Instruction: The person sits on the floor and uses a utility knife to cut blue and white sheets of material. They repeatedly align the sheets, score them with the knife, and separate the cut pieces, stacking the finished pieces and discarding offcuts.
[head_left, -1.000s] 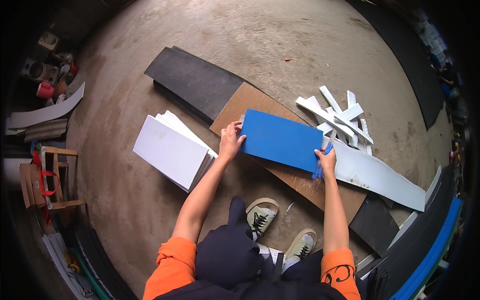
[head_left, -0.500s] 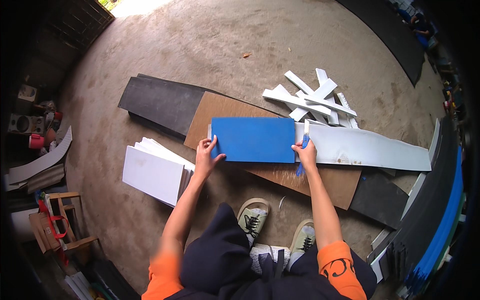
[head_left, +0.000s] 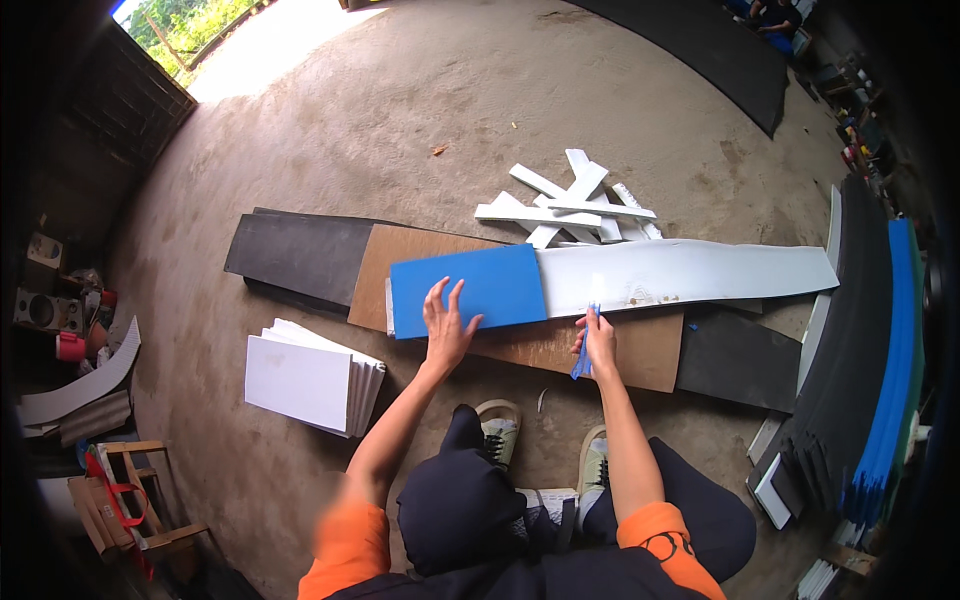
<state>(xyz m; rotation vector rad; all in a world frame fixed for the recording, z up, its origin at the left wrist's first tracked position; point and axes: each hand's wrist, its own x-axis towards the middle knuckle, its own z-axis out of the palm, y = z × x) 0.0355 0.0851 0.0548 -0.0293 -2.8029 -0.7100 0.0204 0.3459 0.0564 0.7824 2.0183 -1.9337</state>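
Note:
A blue rectangular foam sheet (head_left: 465,290) lies across a long white sheet (head_left: 720,272) and a brown board (head_left: 640,350). Over the blue sheet's near part, my left hand (head_left: 448,325) is open, fingers spread; whether the fingertips touch it I cannot tell. My right hand (head_left: 598,345) is closed round a slim blue-handled knife (head_left: 582,358), beside the white sheet's near edge. Its pale upper end blurs into the white sheet behind it. Dark sheets (head_left: 300,250) stick out from under the brown board at both ends.
White offcut strips (head_left: 575,205) are heaped beyond the boards. A stack of white rectangular sheets (head_left: 300,380) stands near left. Long black and blue sheets (head_left: 885,370) line the right side. A wooden frame (head_left: 130,500) is at lower left. Another person (head_left: 775,15) sits far right.
My left hand has left the blue sheet's left edge and spread over its near part. My right hand has come off the right edge, nearer me, with the knife. The blue sheet is slightly turned.

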